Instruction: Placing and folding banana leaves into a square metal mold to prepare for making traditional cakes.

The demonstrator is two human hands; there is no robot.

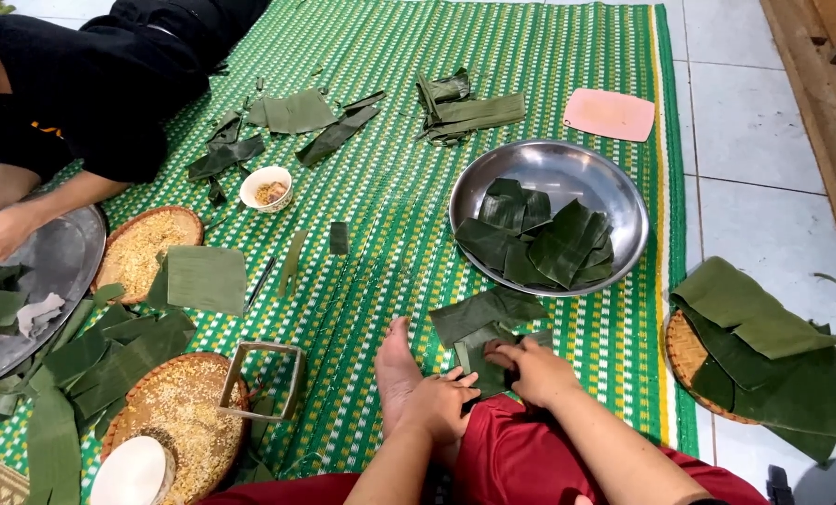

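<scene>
Both my hands work a folded piece of banana leaf (486, 367) held low over my red-clad leg, beside my bare foot (395, 365). My left hand (439, 405) presses the leaf's near edge with curled fingers. Gripping its right side from above is my right hand (534, 371). More loose leaf pieces (483, 310) lie on the green woven mat (390, 187) just beyond my hands. A steel bowl (568, 164) farther out holds several folded leaf parcels (540, 245).
A square metal frame (261, 379) rests by a woven tray of grain (184, 411). Another grain tray (142, 248), a small bowl (266, 187), leaf strips (465, 112) and a pink board (610, 114) lie around. At right, a basket (689, 360) holds big leaves. A person in black (72, 93) sits left.
</scene>
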